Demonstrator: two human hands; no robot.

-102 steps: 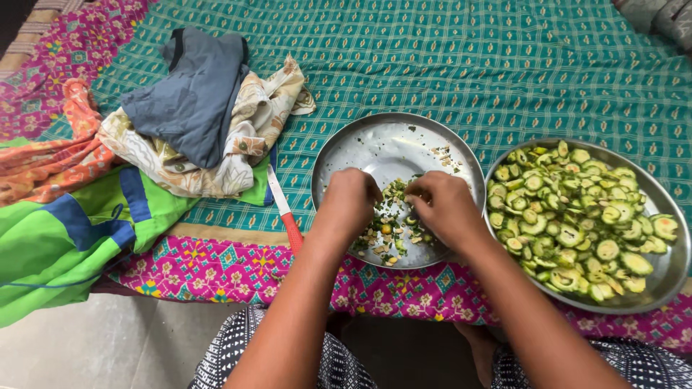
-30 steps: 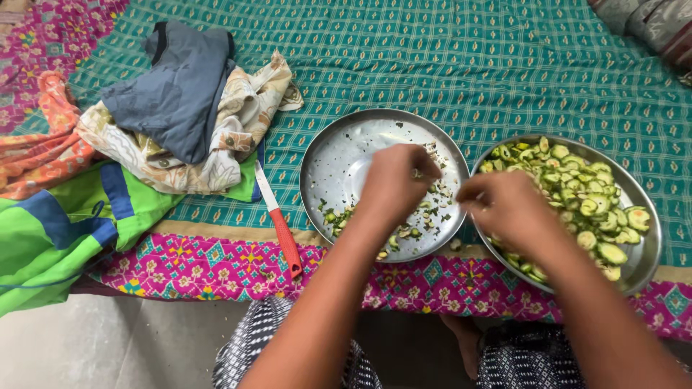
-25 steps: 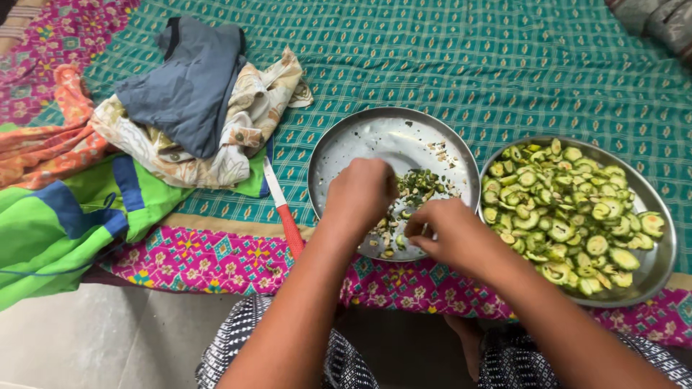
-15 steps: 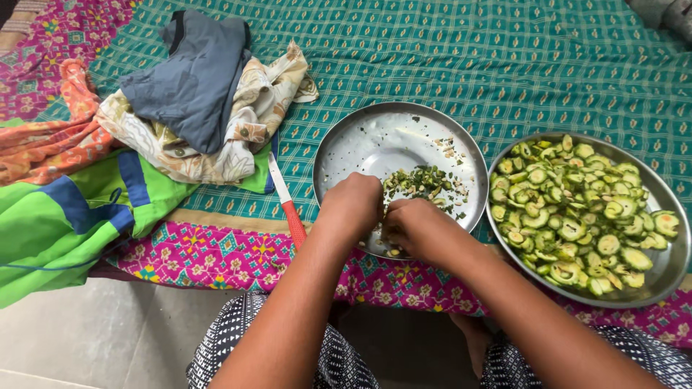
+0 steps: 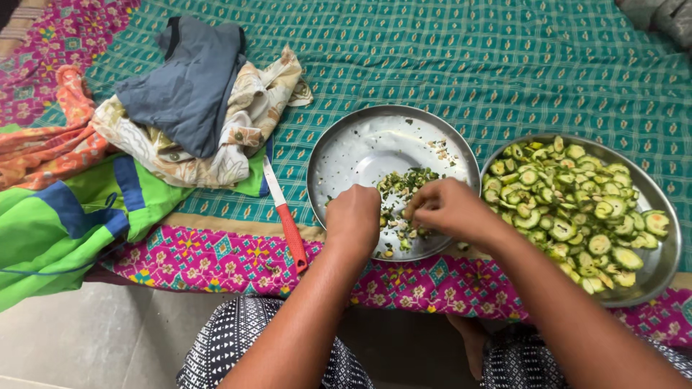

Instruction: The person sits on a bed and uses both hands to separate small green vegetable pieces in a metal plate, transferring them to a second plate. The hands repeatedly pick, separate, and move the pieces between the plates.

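Observation:
A round steel plate [image 5: 360,148] lies on the bedspread with a small heap of chopped green vegetable scraps and seeds [image 5: 409,181] near its front. My left hand [image 5: 353,216] rests knuckles-up on the plate's near edge, its fingers curled down into the scraps and hidden. My right hand [image 5: 450,207] is beside it, fingertips pinched together on scraps at the plate's front right. Just right of that hand stands a second steel plate [image 5: 664,252] filled with green vegetable slices [image 5: 569,205].
A knife with a red handle [image 5: 290,229] lies left of the first plate, blade pointing away. A pile of crumpled clothes [image 5: 187,108] and a green and blue cloth [image 5: 65,223] cover the left. The bed edge with its pink border [image 5: 216,263] runs in front of my knees.
My right hand went to the plate of slices, came back to the near edge of the scrap plate, and now pinches at the scraps. The scraps have been pushed into a tighter heap.

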